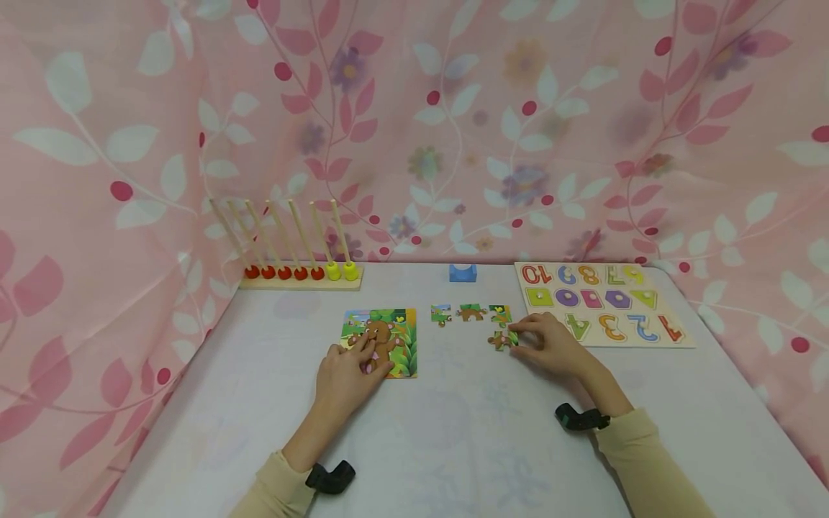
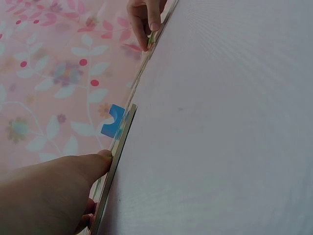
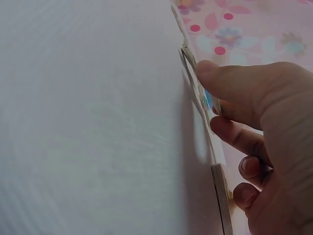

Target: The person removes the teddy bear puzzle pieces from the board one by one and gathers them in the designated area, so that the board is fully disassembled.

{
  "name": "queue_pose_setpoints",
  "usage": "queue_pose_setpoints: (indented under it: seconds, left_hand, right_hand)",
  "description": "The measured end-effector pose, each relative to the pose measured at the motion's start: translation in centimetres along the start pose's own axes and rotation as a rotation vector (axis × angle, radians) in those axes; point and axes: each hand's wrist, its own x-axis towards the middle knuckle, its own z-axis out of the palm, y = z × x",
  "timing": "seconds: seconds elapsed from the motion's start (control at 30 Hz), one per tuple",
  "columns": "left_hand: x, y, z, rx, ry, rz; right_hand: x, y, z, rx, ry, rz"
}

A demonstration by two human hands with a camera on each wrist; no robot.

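Observation:
A square bear picture board (image 1: pixel 403 345) lies left of centre on the table. My left hand (image 1: pixel 348 373) rests on it, the fingers reaching across the bear; in the left wrist view the thumb (image 2: pixel 100 164) touches its near edge. My right hand (image 1: pixel 552 347) pinches a jigsaw piece (image 1: pixel 501 340) between thumb and fingers. In the right wrist view the right hand (image 3: pixel 274 107) holds that piece with one edge tilted up. Just beyond are three other jigsaw pieces in a row: a left one (image 1: pixel 441 314), a brown middle one (image 1: pixel 472 312) and a right one (image 1: pixel 500 313).
A wooden number board (image 1: pixel 609 345) lies at the right, close beyond my right hand. A bead counting rack (image 1: pixel 301 280) with upright pegs stands at the back left. A blue block (image 1: pixel 463 273) with a curved notch sits at the back edge, before a floral curtain.

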Motion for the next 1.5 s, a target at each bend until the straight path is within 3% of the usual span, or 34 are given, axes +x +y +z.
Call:
queue_pose_setpoints:
  seconds: [0.33, 0.6, 0.87, 1.17, 1.33, 1.5]
  left_hand:
    - [0.0, 0.1, -0.2, 0.002, -0.012, -0.008]
    - [0.1, 0.2, -0.2, -0.003, -0.005, -0.002]
    - [0.0, 0.3, -0.1, 0.014, 0.013, 0.018]
    - [-0.2, 0.2, 0.2, 0.017, 0.000, 0.041]
    - [-0.4, 0.1, 0.4, 0.027, 0.007, 0.049]
    - [-0.6, -0.1, 0.2, 0.021, 0.020, 0.032]
  right_hand:
    - [0.1, -0.7, -0.2, -0.026, 0.019, 0.023]
    - [1.8, -5.7, 1.5, 0.017, 0.022, -0.033]
    - [6.1, -10.9, 5.2, 0.107, 0.056, -0.091]
    - [10.7, -14.4, 11.5, 0.300, 0.047, 0.021]
    - [11.5, -15.2, 14.0, 0.349, 0.092, 0.043]
    - [11.5, -15.4, 15.0, 0.320, 0.121, 0.013]
